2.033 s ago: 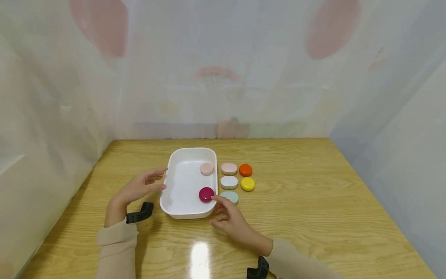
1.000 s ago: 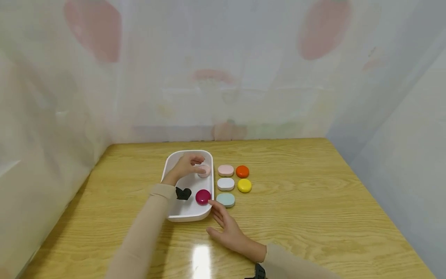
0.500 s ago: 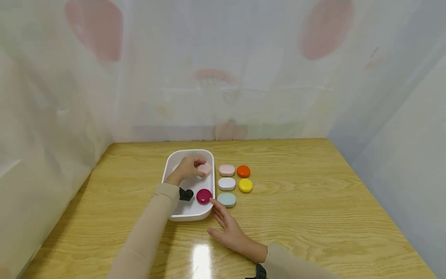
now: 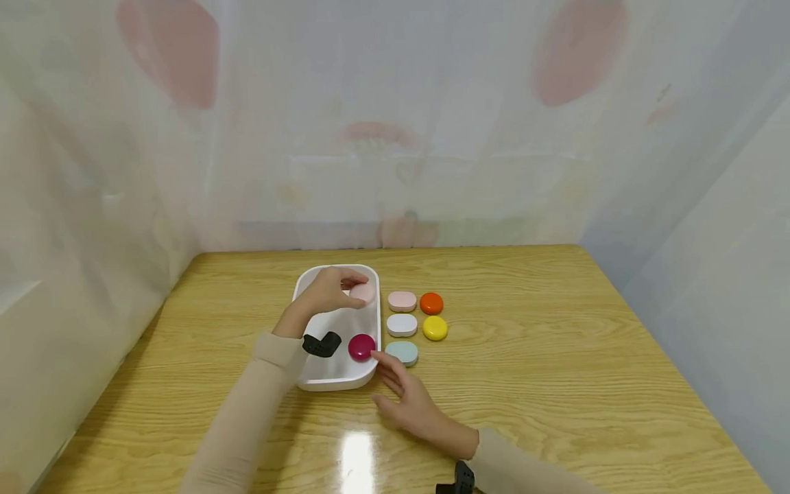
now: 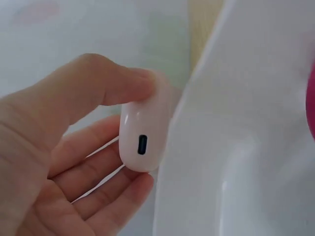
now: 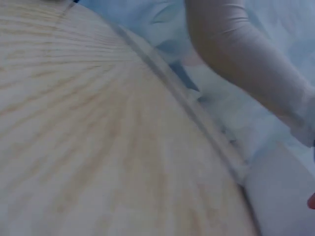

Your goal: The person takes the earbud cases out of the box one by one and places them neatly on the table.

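My left hand [image 4: 330, 291] pinches a round pale pink charging case [image 4: 363, 293] between thumb and fingers, at the far right part of a white tray [image 4: 333, 385]. In the left wrist view the case [image 5: 142, 125] shows a small dark port on its narrow side, and the thumb presses one face. A magenta round case [image 4: 361, 348] lies in the tray's near right corner. Beside that corner my right hand [image 4: 410, 405] rests with relaxed fingers, a fingertip touching the rim. The right wrist view shows mostly tabletop and a sleeve.
Right of the tray, oval cases in pink [image 4: 402, 301], white [image 4: 402, 325] and pale green [image 4: 402, 353] form a column. Orange [image 4: 431, 303] and yellow [image 4: 435, 328] round cases stand beside them. All are on a wooden table [image 4: 543, 370] enclosed by pale curtains [image 4: 481, 171].
The left hand moved from the tray's left side into it, took hold of the pale pink case and has raised it slightly. The right hand stays at the near right corner.
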Demonstrator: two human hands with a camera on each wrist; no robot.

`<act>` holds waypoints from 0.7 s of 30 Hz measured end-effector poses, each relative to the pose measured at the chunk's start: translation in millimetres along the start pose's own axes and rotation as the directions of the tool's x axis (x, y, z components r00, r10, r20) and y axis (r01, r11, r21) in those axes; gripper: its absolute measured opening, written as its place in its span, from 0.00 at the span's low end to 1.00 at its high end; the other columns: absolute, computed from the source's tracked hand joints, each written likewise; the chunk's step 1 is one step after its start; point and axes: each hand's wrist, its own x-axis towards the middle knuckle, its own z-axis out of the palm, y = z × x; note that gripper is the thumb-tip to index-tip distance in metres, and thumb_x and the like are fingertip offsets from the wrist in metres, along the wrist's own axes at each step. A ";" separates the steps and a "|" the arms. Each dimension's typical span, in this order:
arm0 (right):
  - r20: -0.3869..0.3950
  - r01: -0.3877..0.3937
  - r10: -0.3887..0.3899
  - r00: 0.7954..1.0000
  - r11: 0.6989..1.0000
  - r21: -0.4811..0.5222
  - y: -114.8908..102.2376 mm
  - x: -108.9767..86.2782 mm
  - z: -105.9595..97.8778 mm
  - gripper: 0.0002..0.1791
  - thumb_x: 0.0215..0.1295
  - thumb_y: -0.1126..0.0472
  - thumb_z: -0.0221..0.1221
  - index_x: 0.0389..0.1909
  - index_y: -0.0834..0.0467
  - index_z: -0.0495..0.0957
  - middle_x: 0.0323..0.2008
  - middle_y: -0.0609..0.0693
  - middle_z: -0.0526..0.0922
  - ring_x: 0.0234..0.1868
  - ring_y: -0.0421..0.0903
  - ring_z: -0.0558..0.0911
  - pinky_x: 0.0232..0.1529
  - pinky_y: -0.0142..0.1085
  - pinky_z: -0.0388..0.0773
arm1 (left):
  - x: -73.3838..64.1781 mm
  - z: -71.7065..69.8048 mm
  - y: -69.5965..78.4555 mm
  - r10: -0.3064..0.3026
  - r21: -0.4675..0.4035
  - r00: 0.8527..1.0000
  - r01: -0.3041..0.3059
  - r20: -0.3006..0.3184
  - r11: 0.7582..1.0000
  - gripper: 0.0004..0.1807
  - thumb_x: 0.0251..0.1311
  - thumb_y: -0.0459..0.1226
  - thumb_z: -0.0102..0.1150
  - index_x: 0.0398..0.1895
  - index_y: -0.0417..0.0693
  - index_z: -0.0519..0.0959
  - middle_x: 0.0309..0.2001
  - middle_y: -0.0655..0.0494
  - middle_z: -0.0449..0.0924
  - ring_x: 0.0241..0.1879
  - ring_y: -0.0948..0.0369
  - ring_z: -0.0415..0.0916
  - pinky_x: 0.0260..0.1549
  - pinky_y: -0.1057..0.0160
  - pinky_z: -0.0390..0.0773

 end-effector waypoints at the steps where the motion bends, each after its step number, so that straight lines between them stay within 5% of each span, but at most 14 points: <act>1: 0.001 -0.005 0.005 1.000 1.000 -0.008 -2.3 1.0 -3.0 0.34 0.63 0.72 0.55 0.70 0.66 0.57 0.72 0.65 0.59 0.70 0.63 0.66 0.69 0.48 0.65 | -2.9 0.5 4.8 0.013 -0.005 1.000 -0.013 0.000 1.000 0.24 0.49 0.35 0.69 0.52 0.36 0.80 0.51 0.41 0.83 0.52 0.49 0.80 0.57 0.52 0.78; 5: -0.020 0.001 -0.002 1.000 0.998 -0.069 -13.4 6.1 -17.6 0.25 0.66 0.70 0.54 0.64 0.69 0.65 0.61 0.69 0.72 0.61 0.64 0.75 0.62 0.43 0.76 | -11.8 6.3 20.3 0.060 -0.046 0.998 -0.060 -0.007 0.997 0.24 0.49 0.33 0.68 0.51 0.35 0.80 0.51 0.41 0.83 0.51 0.49 0.80 0.57 0.52 0.78; 8: -0.137 -0.006 -0.006 0.991 0.997 -0.083 -20.9 12.5 -32.1 0.18 0.65 0.73 0.52 0.55 0.73 0.71 0.48 0.73 0.80 0.47 0.59 0.84 0.47 0.37 0.84 | -16.6 13.0 29.1 0.099 -0.076 0.995 -0.100 -0.020 0.992 0.24 0.49 0.31 0.67 0.52 0.33 0.79 0.50 0.41 0.83 0.52 0.49 0.80 0.57 0.52 0.78; 10: -0.264 -0.027 0.005 0.964 0.997 -0.079 -24.7 18.0 -45.1 0.12 0.63 0.75 0.51 0.47 0.74 0.74 0.40 0.73 0.81 0.36 0.50 0.85 0.37 0.34 0.84 | -19.3 17.9 34.7 0.121 -0.090 0.992 -0.123 -0.032 0.988 0.24 0.48 0.30 0.66 0.52 0.33 0.79 0.50 0.41 0.83 0.51 0.50 0.80 0.57 0.52 0.78; 13: -0.442 -0.057 0.027 0.897 0.997 -0.055 -26.7 26.5 -68.0 0.08 0.62 0.77 0.49 0.38 0.74 0.76 0.34 0.72 0.80 0.26 0.38 0.81 0.29 0.31 0.81 | -23.3 26.9 43.1 0.145 -0.114 0.989 -0.148 -0.037 0.982 0.24 0.48 0.29 0.65 0.52 0.34 0.79 0.49 0.42 0.83 0.51 0.51 0.80 0.58 0.52 0.78; 16: -0.521 -0.076 0.039 0.852 0.996 -0.051 -25.8 32.9 -91.4 0.07 0.64 0.76 0.49 0.37 0.74 0.76 0.33 0.70 0.80 0.25 0.34 0.78 0.29 0.28 0.79 | -28.2 38.7 52.5 0.165 -0.115 0.986 -0.167 -0.026 0.979 0.23 0.47 0.29 0.64 0.52 0.37 0.80 0.49 0.43 0.84 0.50 0.52 0.80 0.57 0.54 0.78; 21: -0.511 -0.074 0.030 0.859 0.995 -0.066 -25.0 42.0 -121.5 0.08 0.68 0.73 0.50 0.43 0.74 0.75 0.31 0.60 0.82 0.26 0.34 0.79 0.30 0.27 0.80 | -35.5 66.8 69.9 0.179 -0.127 0.984 -0.178 -0.001 0.976 0.23 0.50 0.30 0.65 0.53 0.38 0.80 0.51 0.45 0.83 0.50 0.54 0.81 0.52 0.56 0.81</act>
